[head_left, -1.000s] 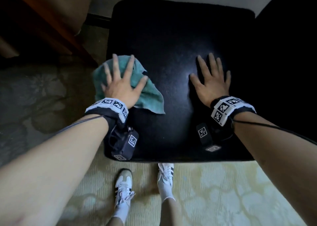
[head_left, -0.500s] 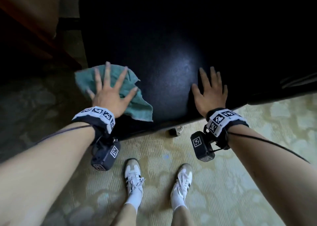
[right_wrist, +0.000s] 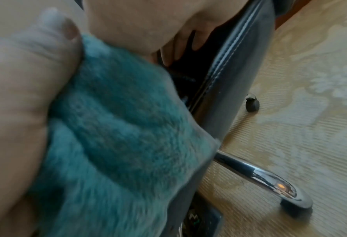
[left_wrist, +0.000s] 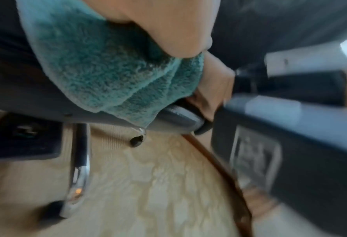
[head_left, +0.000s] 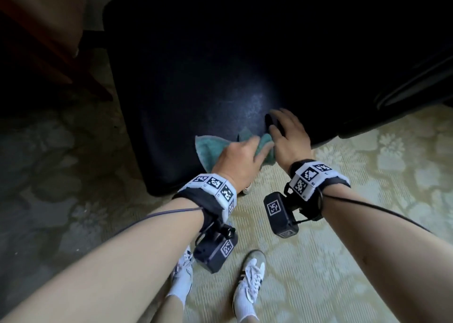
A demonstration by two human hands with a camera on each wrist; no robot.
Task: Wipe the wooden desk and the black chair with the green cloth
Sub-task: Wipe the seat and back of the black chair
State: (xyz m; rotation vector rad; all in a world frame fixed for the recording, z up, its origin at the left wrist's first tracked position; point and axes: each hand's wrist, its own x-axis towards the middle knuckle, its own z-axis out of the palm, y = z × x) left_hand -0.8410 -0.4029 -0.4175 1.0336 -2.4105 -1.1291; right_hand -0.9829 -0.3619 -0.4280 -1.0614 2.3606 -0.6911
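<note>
1. Cloth [head_left: 208,148], bunched under the left hand [head_left: 239,160], lies on the chair [head_left: 196,77] seat's 6 o'clock edge.
2. Left fingers clamp it; right hand [head_left: 289,136] rests beside, fingers relaxed.
3. Soft, light, likely crumples: grip the bunched middle.

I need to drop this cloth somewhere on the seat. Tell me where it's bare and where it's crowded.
Bare: the wide middle and back of the black chair seat, beyond both hands. Crowded: the front edge, where the left hand holds the green cloth right against the right hand.
</note>
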